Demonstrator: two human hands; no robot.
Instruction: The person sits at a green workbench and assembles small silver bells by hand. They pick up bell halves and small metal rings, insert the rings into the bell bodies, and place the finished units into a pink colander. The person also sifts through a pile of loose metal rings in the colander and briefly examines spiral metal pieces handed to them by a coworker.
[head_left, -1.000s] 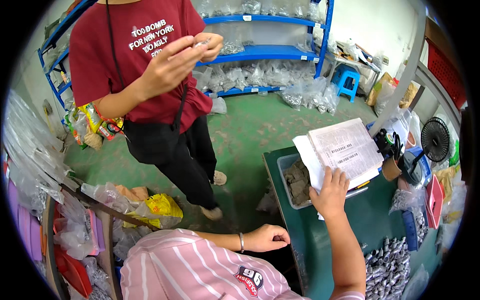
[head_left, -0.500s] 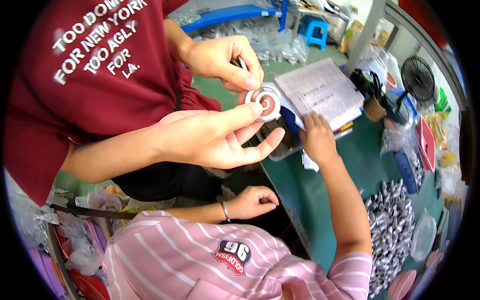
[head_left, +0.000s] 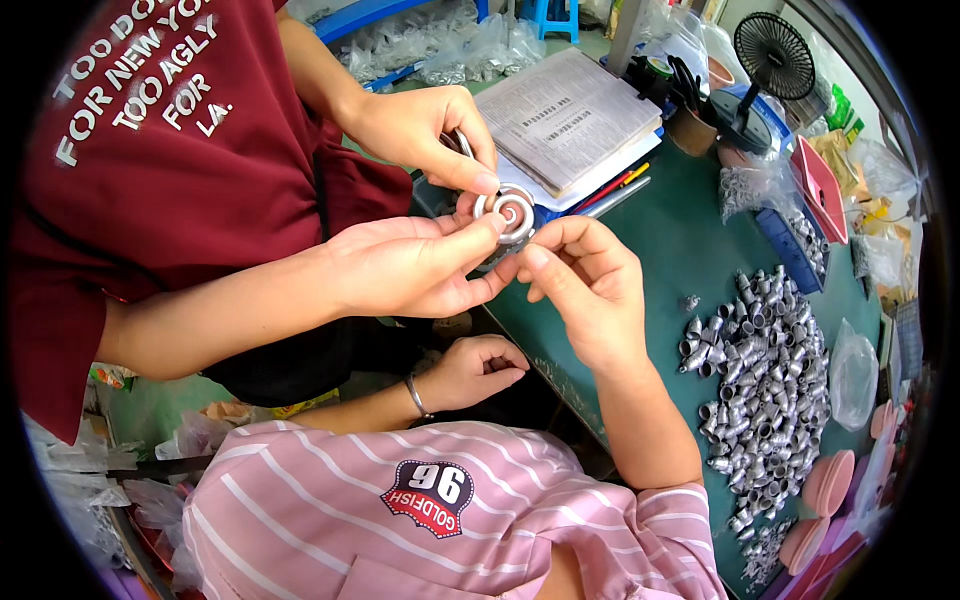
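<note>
A round silvery metal part (head_left: 516,192) with a coppery spiral face is held by a co-worker in a maroon shirt. One co-worker hand (head_left: 420,130) grips its upper side, with dark metal rings among the fingers; the other (head_left: 400,265) supports it from below, thumb on the spiral. My right hand (head_left: 595,285) reaches up to the part's lower right edge. Its thumb and forefinger are pinched by the co-worker's fingertips; whatever lies between them is hidden. Low on the left, my left hand (head_left: 480,370), a bracelet at its wrist, rests loosely curled with nothing seen in it.
On the green table (head_left: 640,225) lie a stack of printed papers (head_left: 570,120), pens (head_left: 610,190) and a large pile of small metal fittings (head_left: 770,390). A black fan (head_left: 770,60), a blue bin (head_left: 795,245) and pink trays (head_left: 825,485) stand toward the right.
My right hand has left the papers and come toward me to the round part's edge. My left hand stays curled low. The co-worker still holds the part.
</note>
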